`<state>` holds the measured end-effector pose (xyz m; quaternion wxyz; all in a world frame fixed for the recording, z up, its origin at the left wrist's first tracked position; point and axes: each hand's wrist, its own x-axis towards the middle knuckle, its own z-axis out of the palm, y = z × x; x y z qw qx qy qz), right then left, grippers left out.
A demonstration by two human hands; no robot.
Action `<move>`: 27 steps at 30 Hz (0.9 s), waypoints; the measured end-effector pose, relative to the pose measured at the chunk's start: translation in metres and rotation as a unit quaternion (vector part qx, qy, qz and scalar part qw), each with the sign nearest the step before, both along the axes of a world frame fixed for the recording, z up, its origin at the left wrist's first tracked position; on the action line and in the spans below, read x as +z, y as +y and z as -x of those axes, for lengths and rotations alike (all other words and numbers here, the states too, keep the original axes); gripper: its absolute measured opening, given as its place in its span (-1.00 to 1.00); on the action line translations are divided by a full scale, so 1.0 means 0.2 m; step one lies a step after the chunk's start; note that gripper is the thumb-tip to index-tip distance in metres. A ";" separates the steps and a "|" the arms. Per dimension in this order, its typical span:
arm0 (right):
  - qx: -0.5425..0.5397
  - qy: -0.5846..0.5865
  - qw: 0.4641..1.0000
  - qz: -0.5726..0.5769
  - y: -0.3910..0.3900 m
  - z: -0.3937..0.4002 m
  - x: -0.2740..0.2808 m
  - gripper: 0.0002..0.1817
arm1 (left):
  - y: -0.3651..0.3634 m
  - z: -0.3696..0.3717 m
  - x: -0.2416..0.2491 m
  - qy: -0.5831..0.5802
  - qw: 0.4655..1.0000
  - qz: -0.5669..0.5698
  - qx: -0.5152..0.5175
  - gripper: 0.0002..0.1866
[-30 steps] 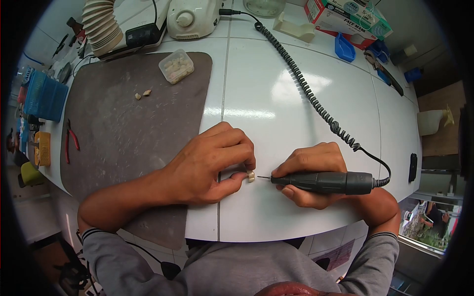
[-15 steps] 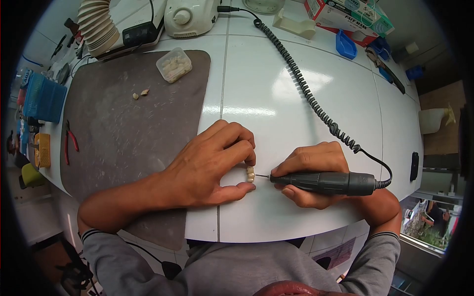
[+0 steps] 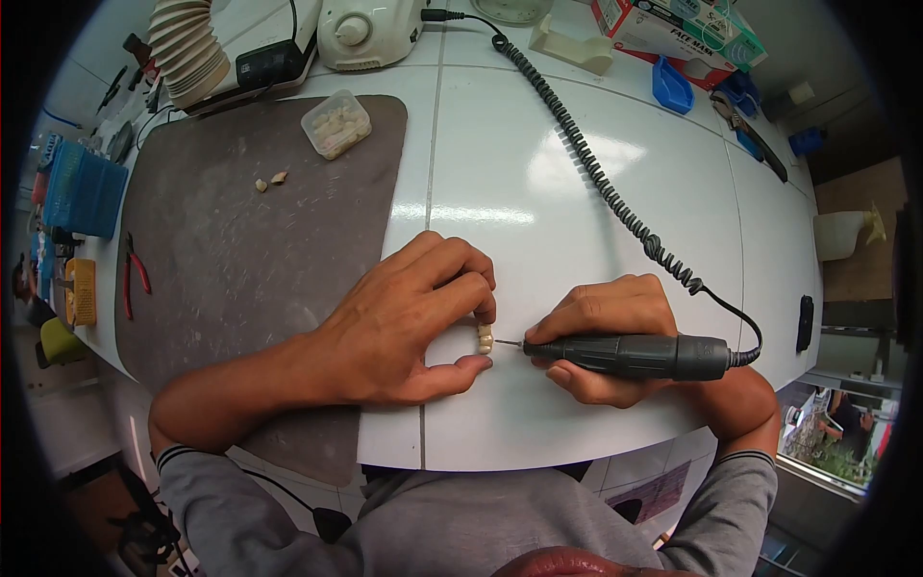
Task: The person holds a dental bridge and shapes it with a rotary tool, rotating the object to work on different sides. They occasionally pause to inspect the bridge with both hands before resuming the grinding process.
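Between the thumb and fingertips of my left hand (image 3: 423, 322) is a short row of cream-coloured dental crowns (image 3: 486, 338), pinched at both ends. My right hand (image 3: 615, 317) is wrapped around a black rotary handpiece (image 3: 639, 356), held almost level like a pen. Its thin metal bur (image 3: 508, 342) points left, with the tip right at the side of the crowns. A black coiled cord (image 3: 596, 173) runs from the handpiece's rear up to a cream control box (image 3: 365, 34) at the back.
A brown-grey mat (image 3: 240, 231) covers the left of the white tabletop (image 3: 577, 240). On it are a clear tub (image 3: 336, 125) of pale pieces, two loose pieces (image 3: 270, 181) and red-handled pliers (image 3: 135, 274). A blue tray (image 3: 672, 85) and mask boxes (image 3: 678, 43) stand at the back right.
Almost nothing differs. The whole view has shifted very slightly; both hands keep their grip, and the bur stays at the side of the crowns.
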<state>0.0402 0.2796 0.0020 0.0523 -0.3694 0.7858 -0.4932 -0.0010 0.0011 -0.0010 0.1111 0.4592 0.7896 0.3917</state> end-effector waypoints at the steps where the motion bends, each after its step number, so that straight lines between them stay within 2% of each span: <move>1: -0.001 -0.001 1.000 0.002 0.00 0.00 0.00 -0.71 | 0.00 0.00 0.00 0.000 1.000 0.000 -0.001 -0.65; 27: -0.005 0.000 1.000 0.011 -0.01 0.00 -0.01 -0.71 | 0.00 0.00 0.00 -0.001 1.000 0.011 -0.004 -0.66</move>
